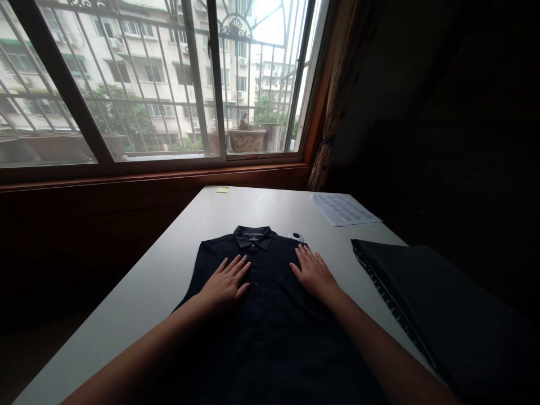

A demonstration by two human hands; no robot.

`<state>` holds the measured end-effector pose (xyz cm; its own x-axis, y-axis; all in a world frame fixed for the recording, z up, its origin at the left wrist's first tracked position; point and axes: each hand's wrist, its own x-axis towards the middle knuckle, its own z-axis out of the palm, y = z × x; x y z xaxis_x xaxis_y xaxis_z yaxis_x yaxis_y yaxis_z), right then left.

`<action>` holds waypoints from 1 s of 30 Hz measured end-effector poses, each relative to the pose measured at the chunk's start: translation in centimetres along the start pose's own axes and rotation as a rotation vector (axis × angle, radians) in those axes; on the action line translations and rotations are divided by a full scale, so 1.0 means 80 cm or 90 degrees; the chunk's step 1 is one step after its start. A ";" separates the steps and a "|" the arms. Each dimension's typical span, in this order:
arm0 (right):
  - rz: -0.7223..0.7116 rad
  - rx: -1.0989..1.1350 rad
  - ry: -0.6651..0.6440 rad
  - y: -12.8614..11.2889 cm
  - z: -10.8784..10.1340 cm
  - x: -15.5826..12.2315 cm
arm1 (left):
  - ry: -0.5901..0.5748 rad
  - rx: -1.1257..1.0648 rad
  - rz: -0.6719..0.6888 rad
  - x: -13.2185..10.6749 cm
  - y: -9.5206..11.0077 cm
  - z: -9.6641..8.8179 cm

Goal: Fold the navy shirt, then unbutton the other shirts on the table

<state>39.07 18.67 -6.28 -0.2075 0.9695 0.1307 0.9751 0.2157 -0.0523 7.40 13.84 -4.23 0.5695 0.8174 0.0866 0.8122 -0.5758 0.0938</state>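
Note:
A dark navy collared shirt point(270, 315) lies spread front side up on the white table point(261, 208), its collar toward the window and its buttons down the middle. My left hand point(225, 284) rests flat on the left chest of the shirt, fingers stretched toward the collar. On the right side near the shoulder, my right hand point(314, 273) also lies flat with its fingers apart. Neither hand grips the cloth. A small white round object with a dark centre point(296, 237) sits just beyond the right shoulder; its kind is unclear. The lower shirt fades into shadow.
To the right lies a folded dark cloth point(439, 298) with a pale stitched edge, reaching the table's side. Printed papers point(343, 209) are at the far right corner, and a yellow sticky note point(222, 190) at the far left. Beyond stands a barred window point(169, 84) beside a curtain point(327, 140).

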 end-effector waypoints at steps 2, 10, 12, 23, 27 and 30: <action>-0.003 -0.014 0.009 -0.003 -0.001 -0.004 | 0.006 0.005 0.000 -0.001 -0.001 0.001; -0.072 -0.022 0.028 -0.014 -0.008 -0.019 | 0.033 0.028 0.096 0.019 -0.009 -0.020; -0.084 -0.001 -0.001 -0.015 -0.009 -0.019 | 0.020 0.022 0.115 0.033 -0.011 -0.023; -0.084 0.055 -0.044 -0.015 -0.012 -0.019 | -0.038 -0.034 0.016 0.069 -0.010 -0.007; -0.082 0.050 -0.047 -0.016 -0.014 -0.018 | -0.022 -0.035 0.021 0.067 -0.012 -0.005; -0.081 0.042 -0.050 -0.016 -0.014 -0.018 | -0.002 -0.031 0.031 0.067 -0.014 -0.002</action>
<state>38.20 16.88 -5.28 -0.3369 0.9394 0.0631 0.9338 0.3420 -0.1054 9.53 18.82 -3.70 0.6089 0.7882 0.0893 0.7762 -0.6152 0.1376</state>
